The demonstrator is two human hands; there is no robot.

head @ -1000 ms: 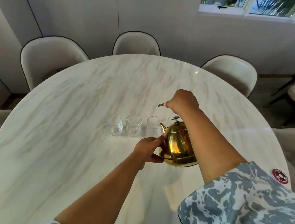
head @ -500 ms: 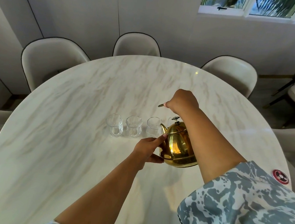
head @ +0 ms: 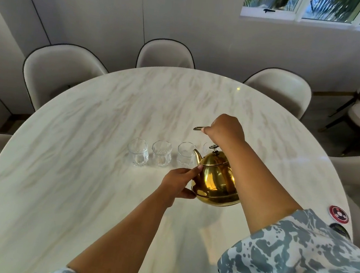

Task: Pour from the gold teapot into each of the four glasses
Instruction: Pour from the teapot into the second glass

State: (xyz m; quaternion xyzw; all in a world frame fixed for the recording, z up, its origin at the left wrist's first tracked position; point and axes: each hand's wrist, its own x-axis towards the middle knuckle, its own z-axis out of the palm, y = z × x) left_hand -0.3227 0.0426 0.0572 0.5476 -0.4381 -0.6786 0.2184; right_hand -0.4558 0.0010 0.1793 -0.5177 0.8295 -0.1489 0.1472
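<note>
You are extending your right arm forward and across the gold teapot [head: 215, 179], with the right hand [head: 224, 127] raised above the lid knob [head: 213, 147] and curled tight around the teapot's handle [head: 198, 128], one end of which is projecting from the fist toward the left. You are reaching your left arm in from the lower left, and the left hand [head: 178, 183] is cupping the pot's left flank: the fingers are lying against the body below the spout [head: 197, 156] and the thumb is pressing near the base rim, so the hand is part open and bracing the pot rather than gripping it. The teapot is standing nearly upright just above or on the marble table [head: 75, 149]; contact is not discernible. Its spout is pointing up and to the left, toward the third glass [head: 186, 153]. Two more glasses [head: 138, 152] [head: 162, 153] are standing in a row to the left of that one, and the fourth glass [head: 206, 147] is mostly hidden behind the lid.
</note>
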